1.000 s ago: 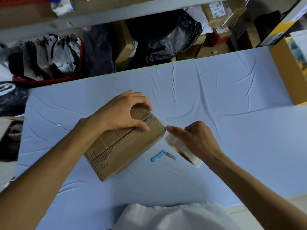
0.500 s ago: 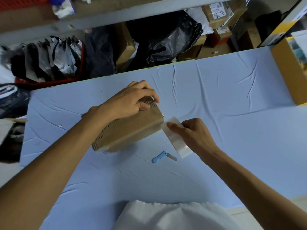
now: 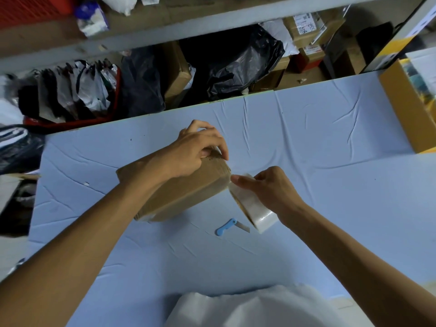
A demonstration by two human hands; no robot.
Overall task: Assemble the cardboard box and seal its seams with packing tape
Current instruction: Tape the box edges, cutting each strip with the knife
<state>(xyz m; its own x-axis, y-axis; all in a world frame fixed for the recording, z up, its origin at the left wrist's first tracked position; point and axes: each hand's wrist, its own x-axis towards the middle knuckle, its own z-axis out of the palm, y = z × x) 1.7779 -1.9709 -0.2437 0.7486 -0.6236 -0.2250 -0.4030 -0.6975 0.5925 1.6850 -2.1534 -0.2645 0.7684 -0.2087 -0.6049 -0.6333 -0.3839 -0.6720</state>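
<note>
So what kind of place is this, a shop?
Probably a parcel packing or stock room, not a shop floor. Labelled shipping boxes are stacked behind the table, plastic mailer bags stand bunched together, and the right hand holds a tape roll at a cardboard box.

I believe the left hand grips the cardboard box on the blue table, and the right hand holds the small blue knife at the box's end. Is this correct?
No. The head view shows the right hand holding the roll of packing tape at the end of the cardboard box; the small blue knife lies untouched on the blue table. The left hand does grip the box.
</note>
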